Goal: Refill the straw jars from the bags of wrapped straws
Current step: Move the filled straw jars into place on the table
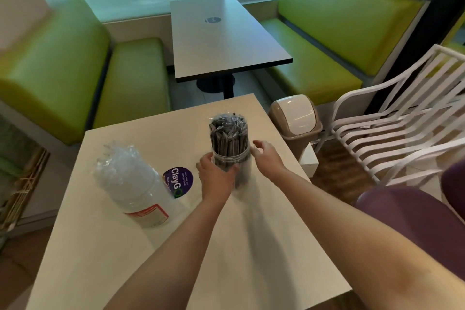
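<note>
Cream square table [176,246]: fills the lower half of the view and bears all the task items. Green booth benches [83,70] lie at 10 and 2 o'clock, flanking a darker table [221,40] at 12 o'clock. White slatted chair [392,131]: at 3 o'clock, off the table's right edge. Beige swing-lid bin [295,118]: on the floor between that chair and the table's far right corner.

Clear jar of clear-wrapped straws [136,184]: at 9 o'clock from the table's middle, tilted, its straws pointing toward 11 o'clock. Clear jar of dark wrapped straws [229,146]: upright near the table's far edge, at 12 o'clock, packed full, with the wrappers standing well above its rim.

Left hand [216,176]: fingers curled round the near lower side of the dark-straw jar, gripping it. Right hand [266,156]: just beside the jar at its 3 o'clock, fingers loosely spread, holding nothing; whether it touches the jar cannot be told.

Purple round sticker [178,181]: flat on the tabletop between the two jars.
</note>
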